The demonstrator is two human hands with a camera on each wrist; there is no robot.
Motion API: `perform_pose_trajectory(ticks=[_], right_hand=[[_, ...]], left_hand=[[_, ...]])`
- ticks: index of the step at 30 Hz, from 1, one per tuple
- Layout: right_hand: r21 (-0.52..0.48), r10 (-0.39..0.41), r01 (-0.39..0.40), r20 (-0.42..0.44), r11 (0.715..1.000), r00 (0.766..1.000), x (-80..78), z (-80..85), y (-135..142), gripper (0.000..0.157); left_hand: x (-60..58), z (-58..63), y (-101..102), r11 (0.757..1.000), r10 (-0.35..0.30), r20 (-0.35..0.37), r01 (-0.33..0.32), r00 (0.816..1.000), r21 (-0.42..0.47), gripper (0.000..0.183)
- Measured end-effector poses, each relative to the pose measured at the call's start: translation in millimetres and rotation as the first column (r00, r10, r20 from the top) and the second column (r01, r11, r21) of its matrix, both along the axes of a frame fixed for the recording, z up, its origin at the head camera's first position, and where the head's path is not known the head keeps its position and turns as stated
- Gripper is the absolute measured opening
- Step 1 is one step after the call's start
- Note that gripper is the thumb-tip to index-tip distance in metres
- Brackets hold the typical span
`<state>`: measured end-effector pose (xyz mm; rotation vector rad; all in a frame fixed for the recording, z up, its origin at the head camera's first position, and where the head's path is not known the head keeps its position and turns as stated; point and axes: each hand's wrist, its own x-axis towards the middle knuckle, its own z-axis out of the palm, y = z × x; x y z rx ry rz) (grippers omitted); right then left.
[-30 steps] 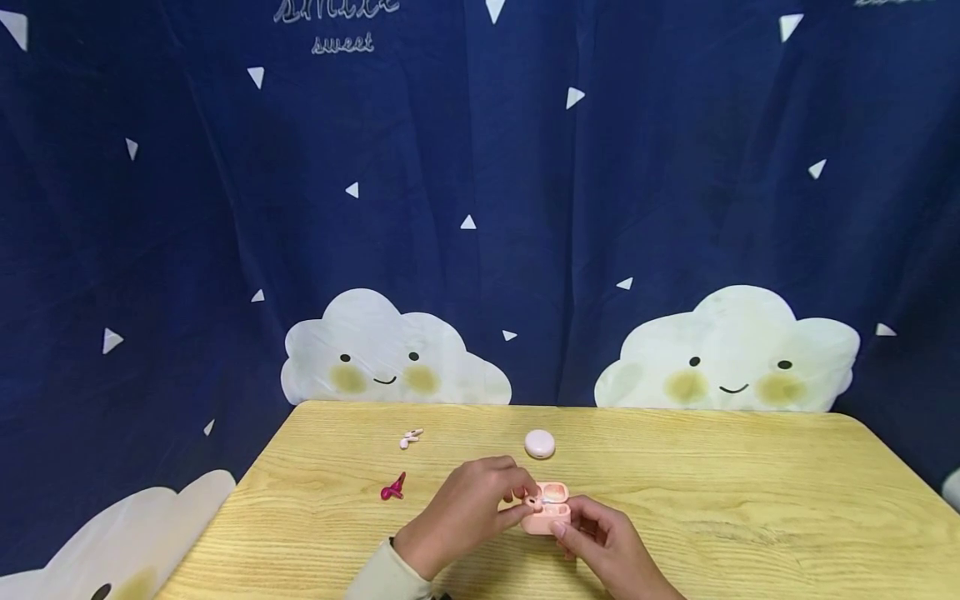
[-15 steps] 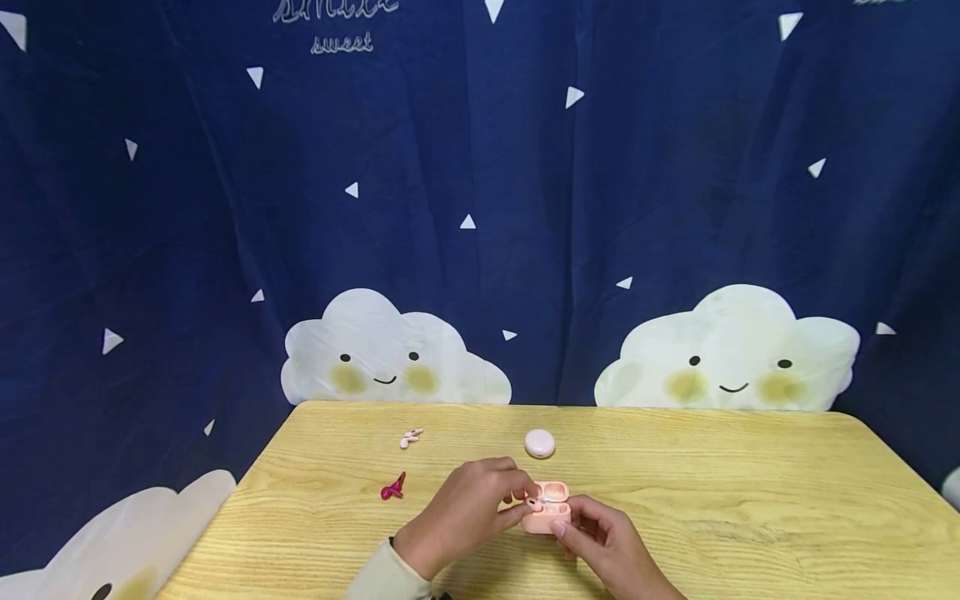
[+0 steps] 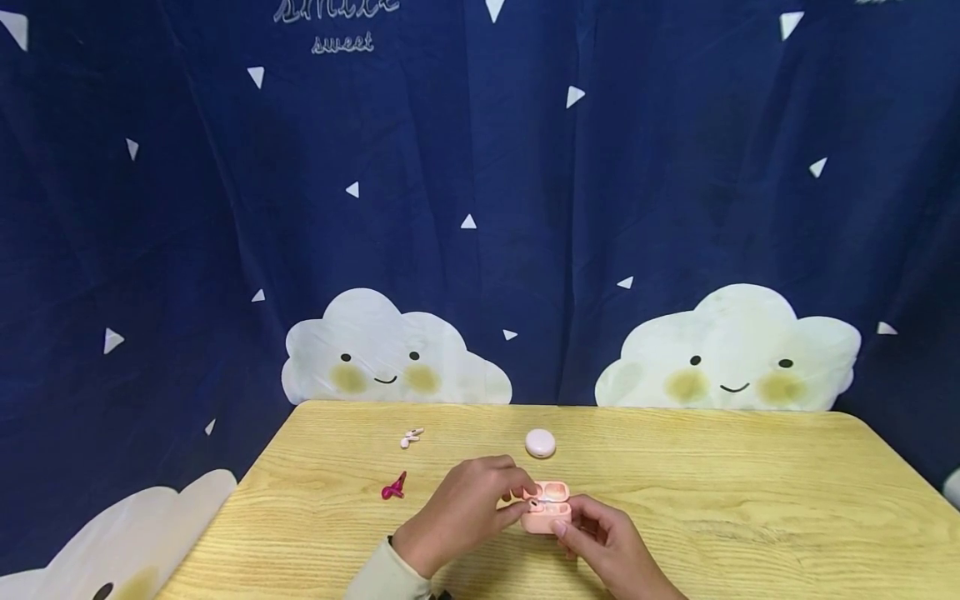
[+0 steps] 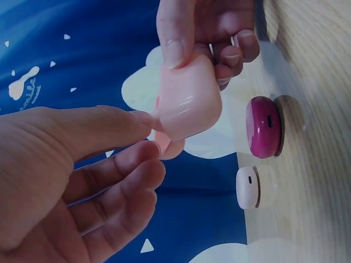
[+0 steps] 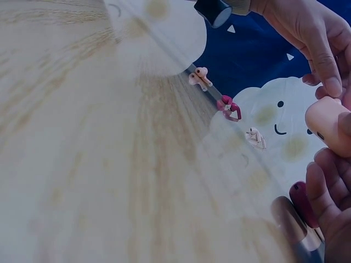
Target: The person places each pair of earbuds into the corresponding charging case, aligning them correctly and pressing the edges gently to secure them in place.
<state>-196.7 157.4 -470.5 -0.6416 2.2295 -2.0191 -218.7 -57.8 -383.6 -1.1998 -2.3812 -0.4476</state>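
As the head view shows, the right hand [image 3: 611, 542] grips the open case [image 3: 543, 523] by its right side, near on the table [image 3: 750, 500]; the left hand [image 3: 471, 508] has fingertips at an earbud [image 3: 535, 505] by the left slot, pinching or not I cannot tell. Left wrist: the glossy case is probably light, stiff, slippery, best held by its sides. Right wrist: a magenta case [image 5: 302, 204] peeks past the right hand.

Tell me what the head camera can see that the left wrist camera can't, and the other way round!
Of those two, only the head view shows the magenta earbuds and pale earbuds on the table. Only the left wrist view shows the magenta case. Both show the left hand, the right hand holding the peach case, and the pale case.
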Motion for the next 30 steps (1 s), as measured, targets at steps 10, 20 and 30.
perform_pose_trajectory(ticks=[10,20,30], right_hand=[[-0.008,-0.025,0.025,-0.020,1.000,0.999,-1.2,-2.3,-1,0.022],[-0.002,-0.033,0.033,-0.001,0.999,0.999,-0.6,-3.7,-3,0.021],[0.002,-0.003,0.003,-0.067,1.000,0.998,0.7,2.4,-1,0.017]], left_hand=[[-0.8,4.2,-12,0.998,0.057,0.054,-0.055,0.997,-0.026,0.010],[-1.8,4.5,-44,0.991,0.130,0.131,-0.128,0.983,-0.027,0.010],[0.7,9.3,-79,0.970,0.232,0.292,-0.198,0.928,-0.140,0.012]])
